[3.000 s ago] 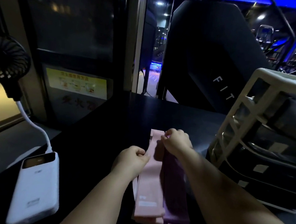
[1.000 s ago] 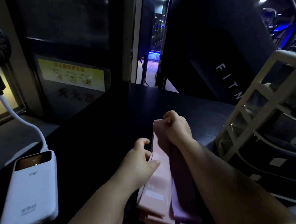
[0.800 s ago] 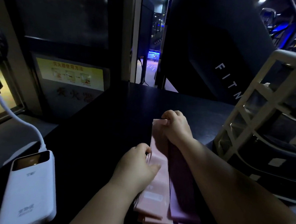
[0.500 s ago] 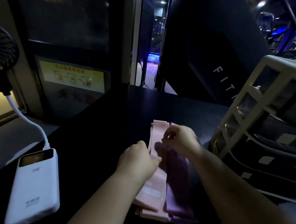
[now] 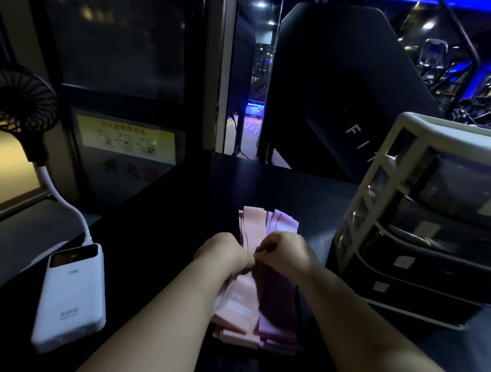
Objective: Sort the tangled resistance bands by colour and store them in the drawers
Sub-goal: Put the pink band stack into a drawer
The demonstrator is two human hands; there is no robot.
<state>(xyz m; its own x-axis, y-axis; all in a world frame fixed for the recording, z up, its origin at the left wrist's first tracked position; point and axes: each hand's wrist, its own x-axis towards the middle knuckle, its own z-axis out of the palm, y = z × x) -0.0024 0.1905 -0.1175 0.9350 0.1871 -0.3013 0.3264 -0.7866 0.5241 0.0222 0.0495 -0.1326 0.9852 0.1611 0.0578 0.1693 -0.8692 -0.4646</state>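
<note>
Stacks of flat fabric bands on matte black tabletop (image 5: 179, 210), pink stack (image 5: 240, 300) touching purple stack (image 5: 279, 300), left hand (image 5: 224, 252) and right hand (image 5: 287, 256) curled, both pinching the pink stack, white-framed drawer unit (image 5: 383, 177) beside

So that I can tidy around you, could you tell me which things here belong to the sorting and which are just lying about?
In the job: pink bands, purple bands, drawer unit, left hand and right hand on the bands.
Lying about: power bank, its white cable, small fan, yellow notice.
</note>
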